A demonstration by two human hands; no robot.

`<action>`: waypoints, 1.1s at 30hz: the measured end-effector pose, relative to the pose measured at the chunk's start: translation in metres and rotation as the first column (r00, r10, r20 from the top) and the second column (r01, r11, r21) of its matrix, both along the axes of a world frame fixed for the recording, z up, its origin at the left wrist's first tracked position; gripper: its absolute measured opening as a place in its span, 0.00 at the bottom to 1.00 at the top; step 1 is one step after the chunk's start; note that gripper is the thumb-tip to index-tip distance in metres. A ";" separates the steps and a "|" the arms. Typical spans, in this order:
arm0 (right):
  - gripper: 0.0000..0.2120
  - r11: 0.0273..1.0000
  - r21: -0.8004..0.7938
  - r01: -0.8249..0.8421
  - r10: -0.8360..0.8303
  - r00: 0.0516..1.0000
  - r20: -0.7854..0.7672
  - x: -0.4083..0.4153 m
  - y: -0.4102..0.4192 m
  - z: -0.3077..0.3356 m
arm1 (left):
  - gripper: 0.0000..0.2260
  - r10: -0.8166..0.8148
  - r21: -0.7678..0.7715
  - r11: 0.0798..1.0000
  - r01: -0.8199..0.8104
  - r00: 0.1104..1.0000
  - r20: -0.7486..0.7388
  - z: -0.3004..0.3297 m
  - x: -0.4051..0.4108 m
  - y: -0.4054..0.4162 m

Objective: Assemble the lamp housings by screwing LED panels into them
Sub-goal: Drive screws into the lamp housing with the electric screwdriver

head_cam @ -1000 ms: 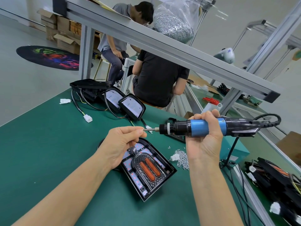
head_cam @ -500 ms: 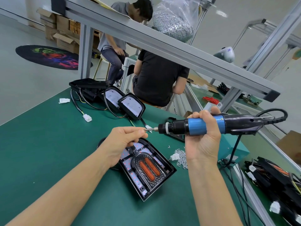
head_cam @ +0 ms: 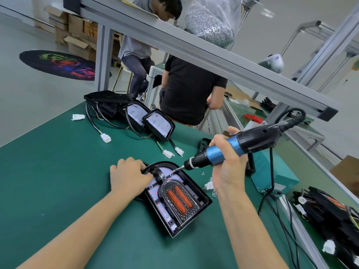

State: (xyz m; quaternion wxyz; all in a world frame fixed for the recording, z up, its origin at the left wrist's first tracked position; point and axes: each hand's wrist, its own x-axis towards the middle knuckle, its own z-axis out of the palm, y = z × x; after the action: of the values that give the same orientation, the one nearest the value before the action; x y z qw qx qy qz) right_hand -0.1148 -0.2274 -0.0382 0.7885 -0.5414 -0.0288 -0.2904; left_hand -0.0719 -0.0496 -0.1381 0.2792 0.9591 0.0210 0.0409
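Both moved down: left hand (head_cam: 129, 176) now presses the housing (head_cam: 175, 199), right hand (head_cam: 227, 167) grips the screwdriver (head_cam: 233, 147), tip lowered onto it.

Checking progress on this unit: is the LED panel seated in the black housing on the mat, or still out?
In. The LED panel lies inside the black arch-shaped lamp housing, below its rim, with the electric screwdriver tip at its top corner.

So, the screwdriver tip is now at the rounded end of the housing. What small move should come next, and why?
Probably press the electric screwdriver straight down and drive the screw. Its bit already meets the LED panel near the housing rim, and the left hand steadies that end.
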 end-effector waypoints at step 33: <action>0.13 0.991 -0.121 -0.060 0.057 0.998 -0.030 0.001 0.001 0.000 | 0.05 -0.054 -0.671 0.741 -0.027 0.994 -0.099 -0.007 0.003 -0.016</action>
State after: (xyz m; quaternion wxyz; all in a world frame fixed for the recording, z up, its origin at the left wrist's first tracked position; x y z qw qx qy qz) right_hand -0.1140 -0.2261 -0.0382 0.7625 -0.5911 -0.0520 -0.2577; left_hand -0.0691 -0.0654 -0.1448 0.6045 0.7950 0.0430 -0.0253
